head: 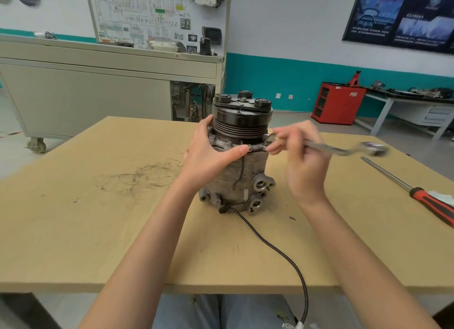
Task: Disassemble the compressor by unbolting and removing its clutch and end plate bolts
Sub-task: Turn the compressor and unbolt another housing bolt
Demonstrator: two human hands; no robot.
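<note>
The right grip [304, 166] was wrapped round the wrench [344, 150], handle pointing toward the right edge of the desk [98, 230], head on the flange bolt [270, 137] just left of it; the left grip [208, 161] clamped the compressor [242, 173] mid-desk.

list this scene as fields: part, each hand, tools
compressor: upright on table, clutch on top
left hand: grips compressor below the pulley
right hand: holds blurred wrench, head at the flange
screwdriver: lies on table at right, untouched
cable: trails from compressor base off near edge
</note>
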